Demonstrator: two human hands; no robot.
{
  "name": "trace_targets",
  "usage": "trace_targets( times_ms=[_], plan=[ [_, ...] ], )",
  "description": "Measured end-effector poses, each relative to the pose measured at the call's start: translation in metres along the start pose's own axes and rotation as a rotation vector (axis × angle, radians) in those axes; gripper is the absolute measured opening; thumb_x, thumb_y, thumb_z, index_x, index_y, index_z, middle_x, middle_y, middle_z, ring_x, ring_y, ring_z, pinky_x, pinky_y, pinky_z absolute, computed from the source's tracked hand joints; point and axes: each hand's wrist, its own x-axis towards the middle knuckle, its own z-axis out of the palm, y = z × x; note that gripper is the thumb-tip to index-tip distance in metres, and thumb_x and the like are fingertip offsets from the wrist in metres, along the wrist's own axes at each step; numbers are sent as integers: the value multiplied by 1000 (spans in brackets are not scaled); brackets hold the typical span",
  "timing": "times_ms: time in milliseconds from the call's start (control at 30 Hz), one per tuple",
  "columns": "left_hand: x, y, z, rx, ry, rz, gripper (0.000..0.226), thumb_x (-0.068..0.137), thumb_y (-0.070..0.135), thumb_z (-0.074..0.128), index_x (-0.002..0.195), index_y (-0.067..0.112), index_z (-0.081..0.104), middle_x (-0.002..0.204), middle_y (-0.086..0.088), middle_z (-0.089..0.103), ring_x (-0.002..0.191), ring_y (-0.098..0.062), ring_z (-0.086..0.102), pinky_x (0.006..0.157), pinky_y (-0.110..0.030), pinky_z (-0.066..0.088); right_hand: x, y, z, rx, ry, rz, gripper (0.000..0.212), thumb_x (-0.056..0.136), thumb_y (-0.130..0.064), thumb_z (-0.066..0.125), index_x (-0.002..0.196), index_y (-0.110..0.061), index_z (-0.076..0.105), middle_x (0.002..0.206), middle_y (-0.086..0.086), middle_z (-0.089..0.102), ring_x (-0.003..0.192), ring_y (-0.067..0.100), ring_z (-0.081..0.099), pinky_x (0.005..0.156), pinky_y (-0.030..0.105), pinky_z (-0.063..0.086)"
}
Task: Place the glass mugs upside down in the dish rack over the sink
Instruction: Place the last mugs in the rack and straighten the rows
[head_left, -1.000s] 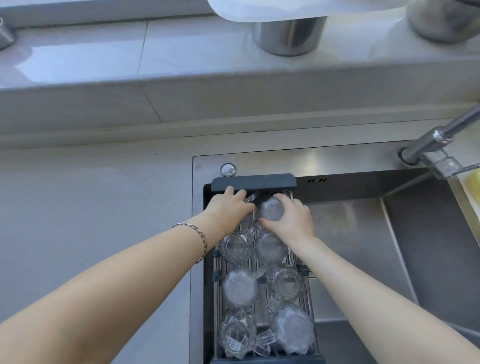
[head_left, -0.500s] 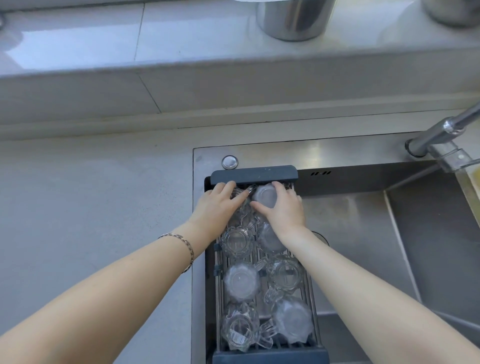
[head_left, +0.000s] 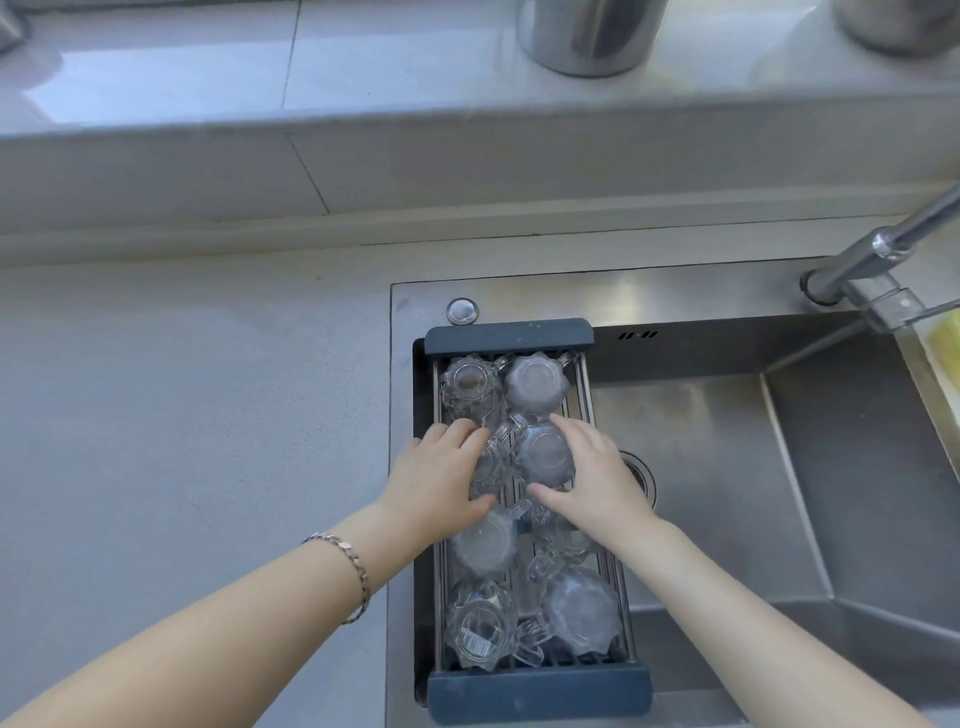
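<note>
Gripping the second-row glass mugs, my left hand (head_left: 441, 483) cups the left mug (head_left: 491, 465) and my right hand (head_left: 592, 480) wraps the right mug (head_left: 545, 452), both bases up in the dish rack (head_left: 509, 335). I should nudge them toward twelve o'clock, snug behind the back pair (head_left: 535, 384), handles clear.

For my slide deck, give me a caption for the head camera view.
Both hands, left hand and right hand, grasp glass mugs in the dish rack over the sink.
</note>
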Motion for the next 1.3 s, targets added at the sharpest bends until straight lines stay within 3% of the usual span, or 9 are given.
trace_targets(
  times_ms=[67,267,467,567,667,800,933,1133,1300],
  plan=[
    [0,1,3,2,-12,-20,71,83,39,59,144,21,27,148,1,34,132,-22,35,102,-37,40,5,-5,4,-40,-27,-4,84,77,-29,70,146,-24,23,152,1,28,139,20,25,113,33,26],
    [-2,6,4,-78,-31,-77,67,81,24,62,141,15,32,137,-8,43,125,-27,37,97,-36,46,0,-20,1,-197,123,-13,66,71,-22,69,132,-29,46,134,-5,48,123,22,43,93,33,43],
    [-3,7,1,-190,25,-120,66,80,17,62,141,16,34,130,-9,43,120,-26,36,95,-33,43,-27,-22,1,-36,373,-15,59,65,-22,74,121,-23,55,124,-4,56,114,22,52,81,32,46],
    [6,8,-6,-208,6,-171,65,78,18,64,137,15,38,128,-11,44,118,-29,37,94,-37,46,-34,-24,1,120,468,143,60,66,-29,77,119,-20,51,122,-1,53,109,21,54,80,29,44],
    [12,14,-9,-159,-43,-184,62,77,18,67,133,13,42,130,-14,39,118,-33,37,92,-40,48,-29,-27,1,221,502,336,64,64,-38,78,116,-17,46,120,3,50,105,27,56,81,38,50],
    [12,15,-7,-157,-45,-192,61,79,17,67,133,12,40,132,-14,35,117,-33,36,91,-39,47,-9,-33,6,193,432,496,71,62,-51,76,112,-13,44,120,5,51,102,31,59,78,38,48],
    [10,11,-6,-200,-25,-174,65,81,17,67,137,13,36,133,-12,37,117,-32,38,94,-38,46,10,-41,19,139,360,487,75,65,-57,73,113,-8,43,121,11,51,106,33,55,80,40,48],
    [3,2,0,-257,65,-129,58,81,22,67,132,13,41,129,-8,45,115,-27,42,92,-33,43,4,-25,16,307,139,393,78,78,-40,68,140,-11,31,139,16,34,124,33,46,100,36,39],
    [1,-4,0,-259,54,-116,60,82,26,67,135,17,40,132,-7,48,120,-25,44,93,-35,44,-5,-10,15,222,125,252,78,78,-35,70,143,-15,32,141,10,41,119,27,53,102,35,41]
  ],
)
